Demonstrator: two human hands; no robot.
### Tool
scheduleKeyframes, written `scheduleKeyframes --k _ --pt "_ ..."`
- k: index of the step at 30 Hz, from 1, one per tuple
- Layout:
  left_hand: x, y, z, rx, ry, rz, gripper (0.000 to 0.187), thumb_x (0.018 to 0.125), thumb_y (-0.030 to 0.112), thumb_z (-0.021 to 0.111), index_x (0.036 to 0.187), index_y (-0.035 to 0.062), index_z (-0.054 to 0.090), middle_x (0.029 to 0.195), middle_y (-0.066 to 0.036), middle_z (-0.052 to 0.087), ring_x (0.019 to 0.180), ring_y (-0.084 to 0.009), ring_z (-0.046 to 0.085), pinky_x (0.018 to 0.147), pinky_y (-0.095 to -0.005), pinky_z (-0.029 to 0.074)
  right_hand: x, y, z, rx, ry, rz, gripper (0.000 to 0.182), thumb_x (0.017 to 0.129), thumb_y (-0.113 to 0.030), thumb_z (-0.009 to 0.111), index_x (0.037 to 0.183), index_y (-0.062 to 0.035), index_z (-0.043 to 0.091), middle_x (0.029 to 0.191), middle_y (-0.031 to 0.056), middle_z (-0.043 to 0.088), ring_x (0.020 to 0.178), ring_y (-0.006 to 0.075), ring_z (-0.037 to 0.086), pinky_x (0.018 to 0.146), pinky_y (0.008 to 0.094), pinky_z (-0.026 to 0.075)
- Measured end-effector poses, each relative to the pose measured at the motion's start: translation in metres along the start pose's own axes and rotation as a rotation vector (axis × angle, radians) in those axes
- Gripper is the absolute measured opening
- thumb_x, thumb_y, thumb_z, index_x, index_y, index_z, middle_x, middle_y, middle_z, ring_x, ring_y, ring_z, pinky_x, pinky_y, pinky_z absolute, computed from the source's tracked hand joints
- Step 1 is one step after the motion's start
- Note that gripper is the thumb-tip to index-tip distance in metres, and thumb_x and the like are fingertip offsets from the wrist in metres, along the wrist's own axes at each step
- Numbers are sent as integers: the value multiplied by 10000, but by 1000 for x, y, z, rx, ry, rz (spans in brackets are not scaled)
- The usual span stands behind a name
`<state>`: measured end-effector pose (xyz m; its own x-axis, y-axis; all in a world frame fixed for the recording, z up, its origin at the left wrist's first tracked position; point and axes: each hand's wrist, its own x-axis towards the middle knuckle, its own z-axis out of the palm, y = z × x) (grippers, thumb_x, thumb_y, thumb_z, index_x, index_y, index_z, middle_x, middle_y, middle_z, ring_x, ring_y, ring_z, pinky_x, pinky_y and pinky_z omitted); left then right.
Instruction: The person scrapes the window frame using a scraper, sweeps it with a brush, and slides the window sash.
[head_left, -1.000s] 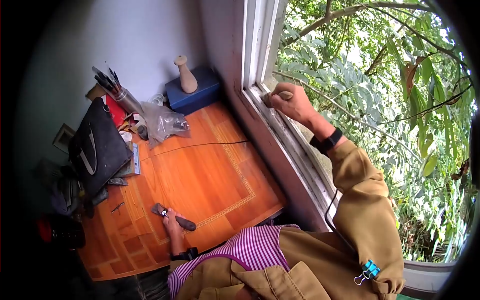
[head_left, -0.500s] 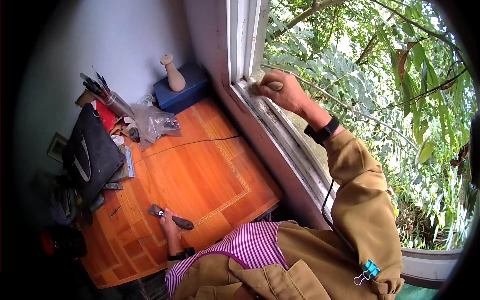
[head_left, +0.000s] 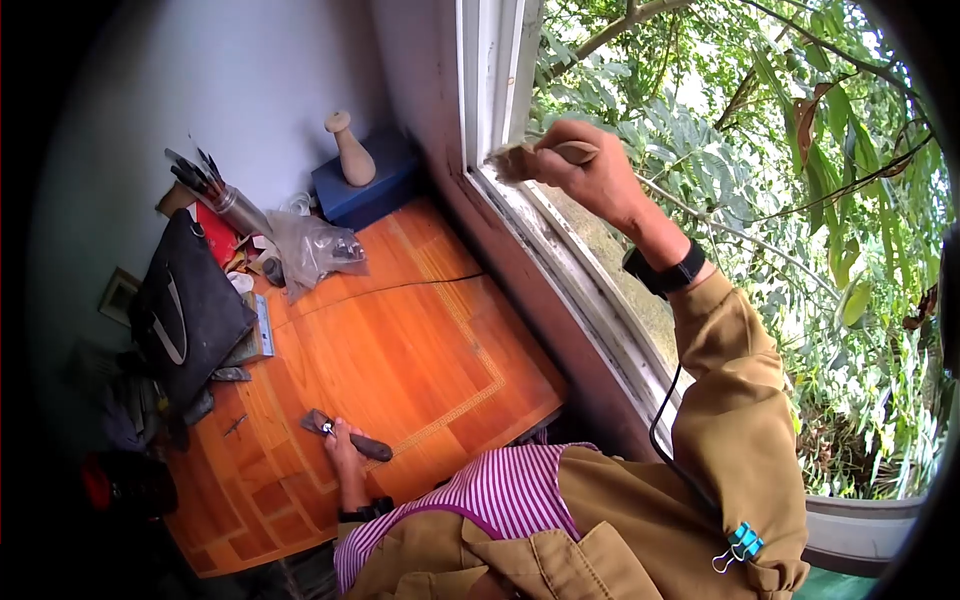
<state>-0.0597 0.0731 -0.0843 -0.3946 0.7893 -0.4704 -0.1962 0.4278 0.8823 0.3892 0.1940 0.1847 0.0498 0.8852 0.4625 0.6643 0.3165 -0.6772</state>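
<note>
My right hand point(head_left: 592, 178) is closed around the wooden handle of a paintbrush point(head_left: 512, 163). Its splayed bristles point left, close over the far end of the white window track point(head_left: 575, 265), where the track meets the upright frame. Low over the wooden table, my left hand point(head_left: 347, 452) grips a putty knife point(head_left: 372, 448) with a dark handle. The knife's short, wide blade points to the upper left, and part of its handle is covered by my fingers.
On the table point(head_left: 400, 330) stand a blue box point(head_left: 368, 190) with a wooden vase-shaped piece point(head_left: 352, 155), a clear plastic bag point(head_left: 315, 250), a metal cup of brushes point(head_left: 240, 212) and a black bag point(head_left: 185, 315). A thin cable crosses the tabletop. Leafy branches fill the open window.
My right hand has drawn the brush back and up from the corner of the window track, so its bristles show more fully. My left hand holds the putty knife much as before.
</note>
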Motion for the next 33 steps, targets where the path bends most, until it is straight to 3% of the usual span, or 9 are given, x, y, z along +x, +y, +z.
scheduleKeyframes --k 2,6,14,16,18,21,26,29,33 --pt "-1 1 -4 -65 -130 -34 307 921 306 484 698 105 421 558 -24 456 455 -159 475 413 -287 413 9 -3 12 -43 49 -152 142 742 -164 632 776 -29 601 796 154 602 743 315 593 690 357 482" --pt "-7 7 1 -32 -68 -48 293 918 302 489 712 103 426 567 -25 460 470 -162 486 436 -286 429 18 -2 31 -79 81 -173 134 725 -143 633 765 -28 578 785 170 586 748 354 576 689 390 476" --pt "-7 5 1 -58 -66 -31 265 915 281 495 733 99 429 581 -34 469 467 -164 479 416 -280 416 22 20 61 -72 95 -152 137 728 -133 614 768 -18 551 758 182 577 716 372 567 670 408 470" --pt "-6 6 0 -57 -58 -42 269 915 282 495 730 99 428 576 -35 467 465 -165 478 415 -279 414 16 38 70 35 -6 29 138 732 -137 609 773 -15 561 727 191 588 705 349 583 666 389 474" --pt "-8 5 1 -64 -48 -57 272 914 283 496 726 98 427 572 -37 464 462 -166 476 415 -279 412 13 52 68 206 -70 257 129 720 -134 586 704 -9 558 594 137 562 577 213 571 576 331 467" --pt "-7 7 4 -14 -34 -51 279 912 281 498 714 97 428 567 -42 467 461 -169 481 417 -278 412 0 32 43 177 -237 310 149 712 -122 583 648 -5 517 552 77 560 528 114 546 512 285 450" --pt "-8 9 0 -13 -79 -58 295 911 285 492 691 98 432 575 -46 491 466 -177 505 403 -275 402 -14 12 20 125 -345 363 155 708 -135 587 660 -2 523 555 91 557 544 142 559 535 304 457" --pt "-5 7 -1 -15 -90 -49 309 916 289 485 682 96 428 575 -45 489 472 -174 504 412 -273 408 -10 3 12 15 -305 265 157 709 -149 589 687 -4 531 607 131 579 585 234 573 604 335 479" --pt "-9 12 1 35 -121 -28 320 921 290 481 674 93 428 575 -43 486 484 -165 504 436 -268 422 -6 2 23 74 -186 182 152 730 -156 594 738 -10 550 630 141 586 602 238 588 595 351 472"
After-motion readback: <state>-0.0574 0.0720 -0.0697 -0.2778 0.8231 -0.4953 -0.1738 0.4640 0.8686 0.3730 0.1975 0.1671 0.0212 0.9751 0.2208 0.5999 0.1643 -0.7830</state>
